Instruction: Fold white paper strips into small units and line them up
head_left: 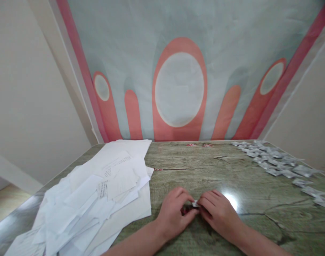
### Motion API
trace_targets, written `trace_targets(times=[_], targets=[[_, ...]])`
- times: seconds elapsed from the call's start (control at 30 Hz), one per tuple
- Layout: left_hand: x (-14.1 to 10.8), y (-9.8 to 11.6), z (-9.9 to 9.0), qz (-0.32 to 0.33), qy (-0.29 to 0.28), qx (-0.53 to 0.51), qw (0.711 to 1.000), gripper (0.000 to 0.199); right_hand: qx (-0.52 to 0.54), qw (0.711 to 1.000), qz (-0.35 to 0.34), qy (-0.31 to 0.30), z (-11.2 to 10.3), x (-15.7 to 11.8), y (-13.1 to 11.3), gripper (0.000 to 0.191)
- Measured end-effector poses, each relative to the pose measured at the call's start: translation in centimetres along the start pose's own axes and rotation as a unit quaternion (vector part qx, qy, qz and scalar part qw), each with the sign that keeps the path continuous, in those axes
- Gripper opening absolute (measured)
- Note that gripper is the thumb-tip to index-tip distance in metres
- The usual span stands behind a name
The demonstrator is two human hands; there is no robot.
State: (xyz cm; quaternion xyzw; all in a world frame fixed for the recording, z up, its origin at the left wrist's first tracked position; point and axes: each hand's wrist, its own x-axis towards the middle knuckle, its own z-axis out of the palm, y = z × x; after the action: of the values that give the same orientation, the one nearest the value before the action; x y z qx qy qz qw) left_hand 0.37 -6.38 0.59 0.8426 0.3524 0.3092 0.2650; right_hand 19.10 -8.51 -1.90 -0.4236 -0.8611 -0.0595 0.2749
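Note:
Close to the table's front, both my hands meet over a small folded piece of paper [195,204], pale with some dark marks. My left hand [175,209] pinches its left side between thumb and fingers. From the other side, my right hand [219,212] has its curled fingers closed on the right end. Much of the paper is hidden behind my fingertips, so its full shape cannot be made out.
A loose, overlapping pile of white paper sheets [98,199] covers the table's left side, some with print. Rows of small folded paper pieces [277,160] lie at the right. The wood-grain tabletop [184,170] ends at a wall with a grey and coral printed covering [178,92].

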Motion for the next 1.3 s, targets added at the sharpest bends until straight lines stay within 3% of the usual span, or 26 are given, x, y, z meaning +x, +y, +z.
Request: trace_targets(times=[0.13, 0.33, 0.57, 0.9, 1.3], targets=[[-0.1, -0.3, 0.1, 0.050, -0.026, 0.132, 0.990, 0.004, -0.043, 0.998, 0.002, -0.035, 0.3, 0.0, -0.4, 0.018], [-0.1, -0.7, 0.1, 0.058, -0.068, 0.193, 0.977, 0.009, 0.015, 0.999, 0.024, -0.041, 0.6, -0.1, -0.2, 0.016], [0.0, -0.7, 0.0, 0.026, -0.091, 0.190, 0.977, 0.009, 0.111, 0.990, 0.055, -0.065, -0.1, 0.1, 0.7, 0.013], [0.2, -1.0, 0.0, -0.046, -0.063, 0.146, 0.986, 0.009, 0.230, 0.959, 0.134, -0.093, -0.4, 0.6, 1.7, 0.016], [0.7, -0.9, 0.5, -0.072, -0.037, 0.156, 0.985, 0.016, 0.248, 0.947, 0.183, -0.094, 0.2, 1.0, 1.7, 0.016]])
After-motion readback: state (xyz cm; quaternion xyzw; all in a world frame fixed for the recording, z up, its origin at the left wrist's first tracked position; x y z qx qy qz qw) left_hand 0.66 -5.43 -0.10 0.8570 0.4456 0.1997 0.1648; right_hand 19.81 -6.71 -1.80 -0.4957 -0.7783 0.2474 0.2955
